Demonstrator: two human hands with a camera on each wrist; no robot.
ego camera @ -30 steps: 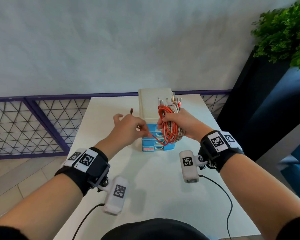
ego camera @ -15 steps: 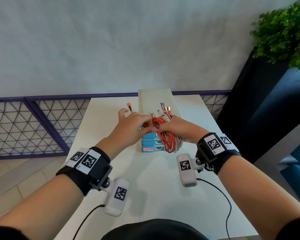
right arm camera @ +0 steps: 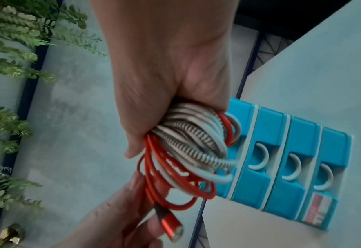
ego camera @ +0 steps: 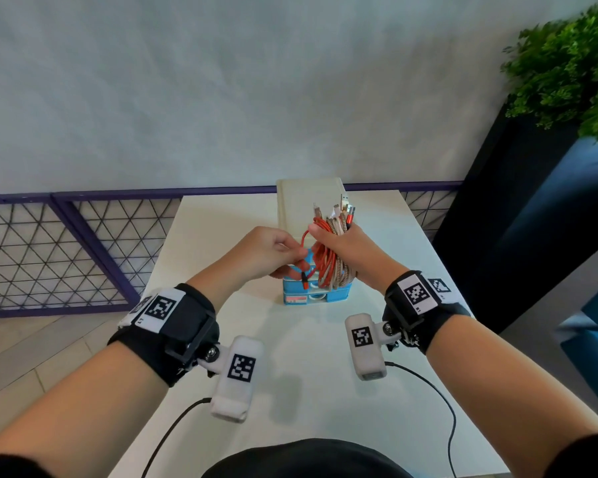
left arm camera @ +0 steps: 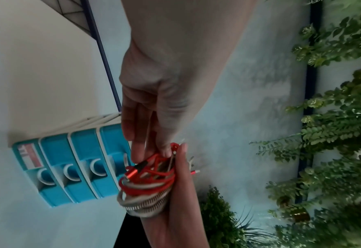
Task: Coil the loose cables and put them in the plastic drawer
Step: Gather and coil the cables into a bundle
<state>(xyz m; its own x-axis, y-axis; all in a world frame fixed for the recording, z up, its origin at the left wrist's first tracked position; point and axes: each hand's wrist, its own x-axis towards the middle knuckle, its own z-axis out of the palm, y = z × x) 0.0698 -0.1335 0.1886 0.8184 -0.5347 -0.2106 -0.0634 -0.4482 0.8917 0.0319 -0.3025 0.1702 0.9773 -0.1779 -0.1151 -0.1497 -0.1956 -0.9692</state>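
My right hand [ego camera: 346, 246] grips a bundle of coiled cables [ego camera: 328, 260] in red, white and striped braid, held above the blue plastic drawer unit [ego camera: 316, 296]. Several plugs [ego camera: 342, 210] stick up past my fist. My left hand [ego camera: 273, 257] pinches the loose end of the red cable, whose red plug [ego camera: 304, 281] hangs just below the fingers. In the right wrist view the coil [right arm camera: 196, 151] fills my fist and the red plug [right arm camera: 169, 223] lies against the left fingers. In the left wrist view the drawer fronts [left arm camera: 73, 164] all look closed.
The drawer unit has a cream top [ego camera: 308, 201] and stands at the middle of a white table [ego camera: 325, 374]. A purple mesh railing [ego camera: 83, 253] runs behind the table. A dark planter with green foliage [ego camera: 567, 70] stands to the right.
The left hand drew the red cable's free end down from beside the drawer unit to the front of the coil. The right hand rose slightly with the bundle.
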